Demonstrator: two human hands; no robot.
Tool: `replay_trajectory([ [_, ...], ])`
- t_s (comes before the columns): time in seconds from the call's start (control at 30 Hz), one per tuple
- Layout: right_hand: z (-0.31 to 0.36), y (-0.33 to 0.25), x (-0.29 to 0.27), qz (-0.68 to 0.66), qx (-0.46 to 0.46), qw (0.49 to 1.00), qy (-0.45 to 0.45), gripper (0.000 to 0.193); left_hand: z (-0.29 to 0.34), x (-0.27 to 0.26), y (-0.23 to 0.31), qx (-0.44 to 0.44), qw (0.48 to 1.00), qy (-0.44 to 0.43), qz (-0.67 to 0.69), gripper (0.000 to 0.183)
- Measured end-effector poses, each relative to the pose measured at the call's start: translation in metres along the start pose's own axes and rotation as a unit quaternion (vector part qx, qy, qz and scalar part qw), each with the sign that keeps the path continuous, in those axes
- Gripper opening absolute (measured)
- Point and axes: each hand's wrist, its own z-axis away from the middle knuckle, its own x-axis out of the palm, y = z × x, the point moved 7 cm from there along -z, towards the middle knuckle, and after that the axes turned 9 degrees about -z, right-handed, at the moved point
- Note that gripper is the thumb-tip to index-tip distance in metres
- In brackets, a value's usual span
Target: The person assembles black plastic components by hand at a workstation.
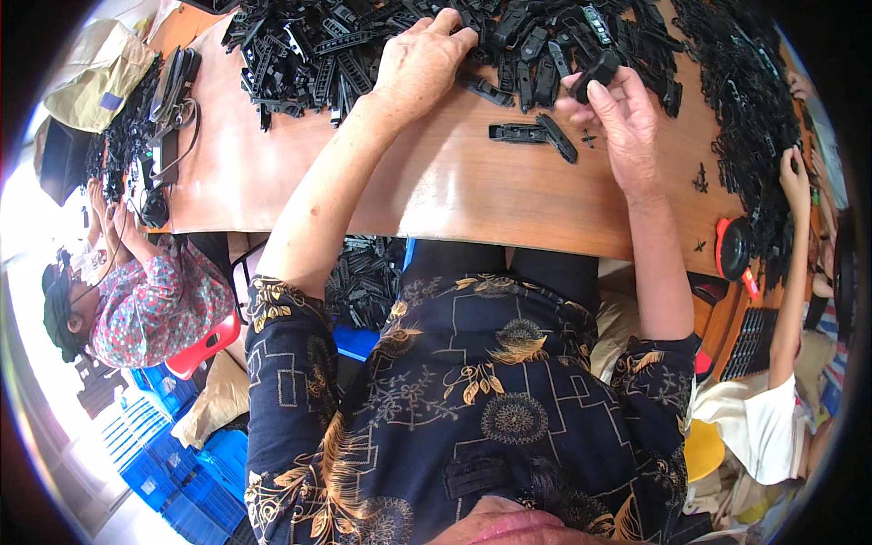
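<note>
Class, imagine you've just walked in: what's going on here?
A person's right hand holds a small black part above the brown table, while the left hand is at the big pile of black parts. Two dark pieces lie nearer the person. Someone in a patterned top is off to the left.

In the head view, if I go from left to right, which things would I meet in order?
Beige cloth → left hand → loose rectangular black piece → right hand holding a dark piece → red-and-black round object → co-worker's bare forearm.
</note>
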Motion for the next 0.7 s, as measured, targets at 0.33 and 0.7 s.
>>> replay_trajectory([
  [0.33, 0.020, 0.018, 0.053, -0.147, 0.129, 0.980, -0.018, 0.034, 0.031, 0.007, -0.015, -0.188, 0.907, 0.001, 0.377, 0.013],
  [0.7, 0.027, 0.021, 0.079, -0.036, 0.134, 0.990, -0.009, 0.022, 0.072, 0.005, 0.007, -0.229, 0.813, 0.035, 0.534, 0.014],
])
